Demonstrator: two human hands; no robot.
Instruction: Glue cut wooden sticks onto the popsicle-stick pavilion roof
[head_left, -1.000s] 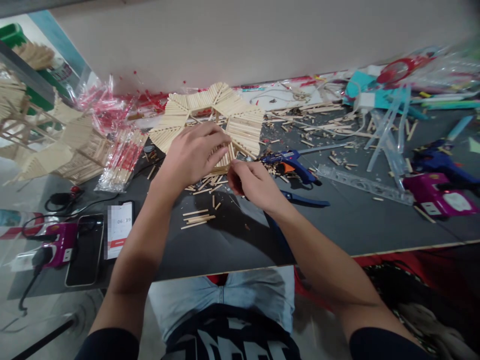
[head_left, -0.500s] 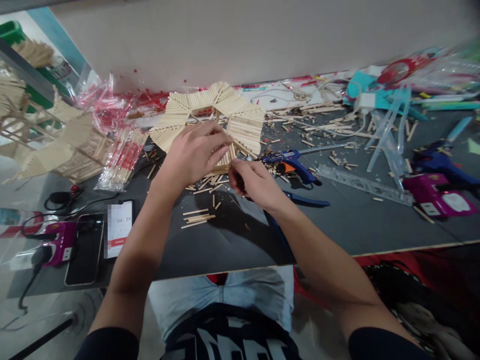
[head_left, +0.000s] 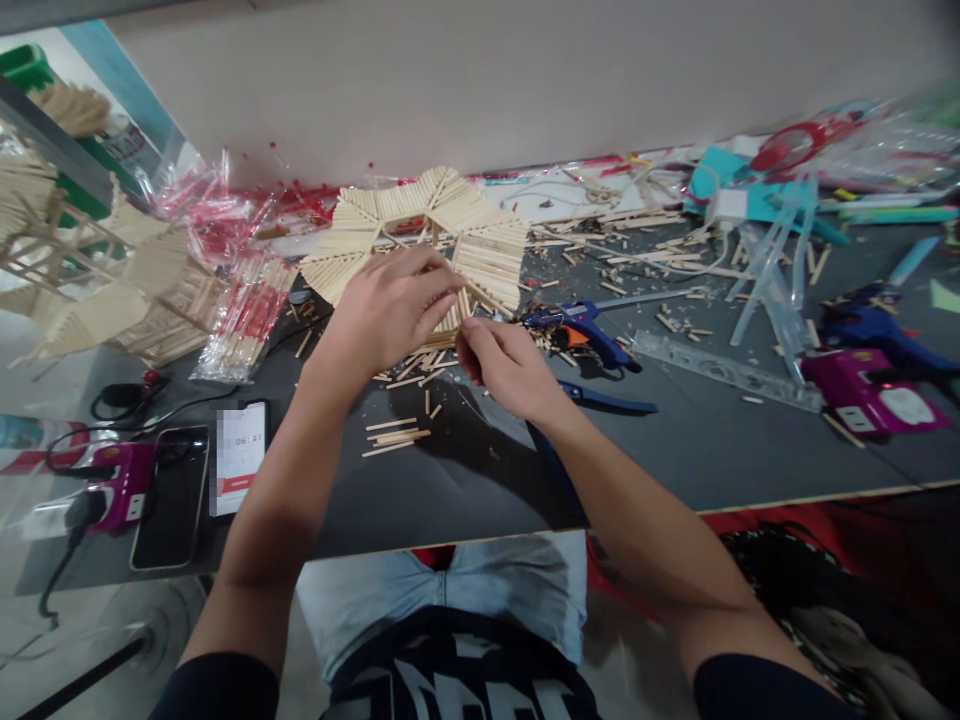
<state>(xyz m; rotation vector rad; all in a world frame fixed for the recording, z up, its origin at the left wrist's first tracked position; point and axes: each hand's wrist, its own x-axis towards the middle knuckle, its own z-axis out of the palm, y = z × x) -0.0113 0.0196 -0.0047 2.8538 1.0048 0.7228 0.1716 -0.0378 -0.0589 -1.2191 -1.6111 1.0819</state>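
A star-like frame of pale wooden sticks (head_left: 491, 255) stands on the dark table, its sloping panels set round an open middle. Over its near left side curls my left hand (head_left: 394, 305), thumb and fingers closed on the stick frame and hiding part of it. At the near edge of the frame, my right hand (head_left: 506, 365) has thumb and forefinger pinched together, touching or very close to the sticks. Whatever sits between those fingertips is hidden. Several loose wooden sticks (head_left: 394, 437) lie in front of the hands, with short cut pieces around the frame's base.
Right of my right hand lie a blue glue gun (head_left: 592, 325) and dark blue pliers (head_left: 611, 399). Farther right are a clear plastic strip (head_left: 727, 370) and a purple power socket (head_left: 874, 390). To the left are bagged sticks (head_left: 244, 310), two phones (head_left: 171, 500) and another stick structure (head_left: 127, 280).
Both hands keep almost the same place on the frame. The right fingers have shifted very slightly; the frame and the loose sticks have not visibly moved.
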